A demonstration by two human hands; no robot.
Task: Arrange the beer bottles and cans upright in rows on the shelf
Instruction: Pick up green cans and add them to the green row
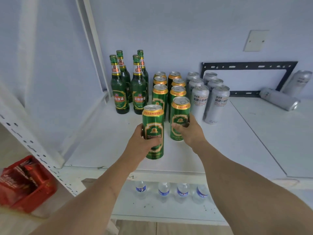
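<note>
Both hands grip green cans: left hand (144, 141) wraps one can (153, 131) held above the shelf (237, 141) front, right hand (188, 131) curls round a second (179, 118) standing at its row's front. Cans look rigid, smooth, probably slippery and full-weight; mid-body grip suits. Count: four bottles (119, 92), eight green cans, six upright silver cans (217, 104), two more (279, 99) toppled at right.

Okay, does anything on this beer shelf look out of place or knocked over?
Yes. Two silver cans at the far right are not upright: one lies on its side on the shelf, another leans tilted against the back wall. The green bottles and the other cans stand in rows. No spill or damage shows.
</note>
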